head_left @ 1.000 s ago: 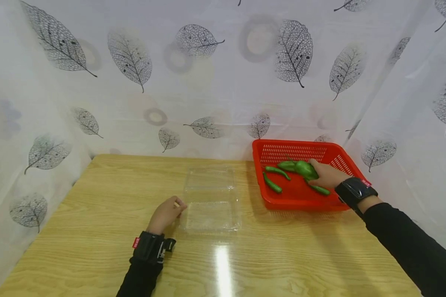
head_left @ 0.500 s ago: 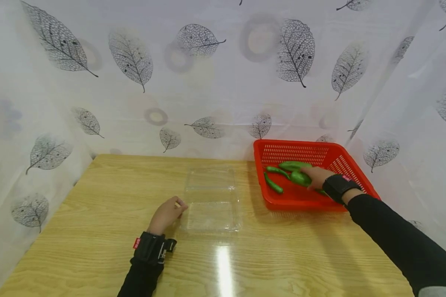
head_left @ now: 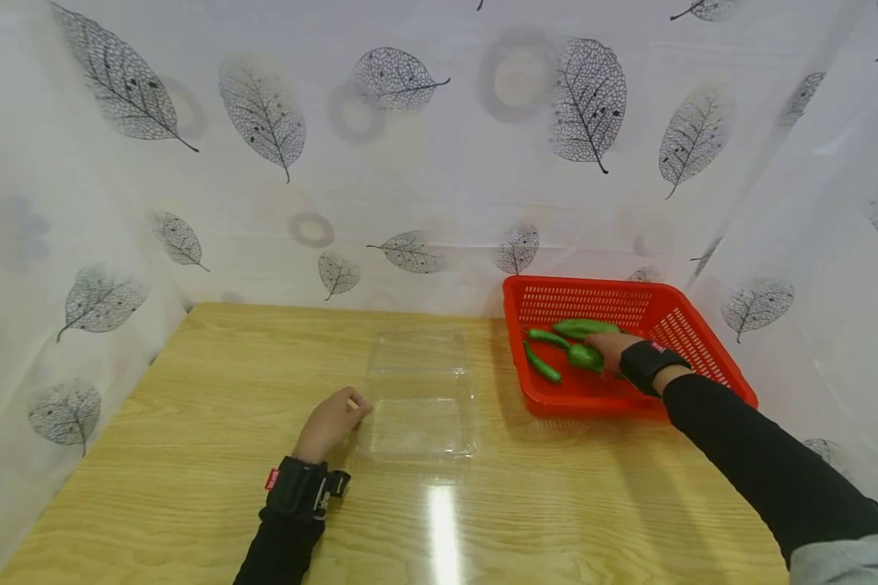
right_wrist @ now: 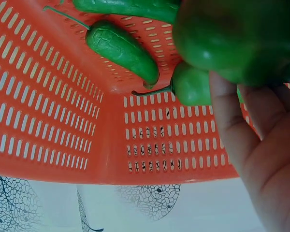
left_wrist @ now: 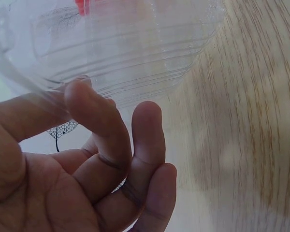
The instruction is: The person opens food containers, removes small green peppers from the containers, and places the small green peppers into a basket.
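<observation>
In the head view my left hand (head_left: 332, 424) is at the left edge of a clear plastic box (head_left: 420, 426), which lies opened flat on the table. The left wrist view shows my thumb and index finger pinching the rim of this clear box (left_wrist: 125, 53). My right hand (head_left: 609, 349) reaches into a red basket (head_left: 600, 406) and holds a round green bell pepper (head_left: 584, 357). Close up, the bell pepper (right_wrist: 232, 38) looks dark and fills the upper right, partly hiding a lighter green pepper (right_wrist: 191, 84) beyond it.
Inside the basket lie a long green pepper (head_left: 585, 327) at the back and two slim green chillies, one curved (head_left: 549, 337) and one nearer the left wall (head_left: 541, 363). A leaf-print curtain (head_left: 424, 162) hangs behind the wooden table (head_left: 227, 382).
My right hand has shifted left and slightly toward me within the basket, and the bell pepper has moved with it. My left hand and the plastic box have stayed in place.
</observation>
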### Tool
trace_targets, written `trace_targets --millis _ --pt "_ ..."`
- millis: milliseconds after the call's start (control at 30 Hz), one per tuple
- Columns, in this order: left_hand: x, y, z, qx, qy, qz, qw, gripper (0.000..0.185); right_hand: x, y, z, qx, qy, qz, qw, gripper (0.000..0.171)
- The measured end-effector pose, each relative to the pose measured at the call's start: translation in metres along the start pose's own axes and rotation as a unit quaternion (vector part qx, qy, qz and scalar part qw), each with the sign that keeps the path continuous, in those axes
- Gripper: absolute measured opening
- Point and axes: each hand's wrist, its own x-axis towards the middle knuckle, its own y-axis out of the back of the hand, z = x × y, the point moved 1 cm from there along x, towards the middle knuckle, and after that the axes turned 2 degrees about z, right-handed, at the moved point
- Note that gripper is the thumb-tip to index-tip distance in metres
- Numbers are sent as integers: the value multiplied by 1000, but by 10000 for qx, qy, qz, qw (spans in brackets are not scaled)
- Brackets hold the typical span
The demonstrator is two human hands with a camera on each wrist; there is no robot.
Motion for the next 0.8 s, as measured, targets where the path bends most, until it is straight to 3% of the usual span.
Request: trace_targets --millis 467,800 --pt "-2 -2 1 -3 22 17 10000 20 14 -16 10 56 -65 -417 9991 71" --pt "-1 0 3 14 51 21 10000 20 22 -27 17 -69 -68 -368 9993 76"
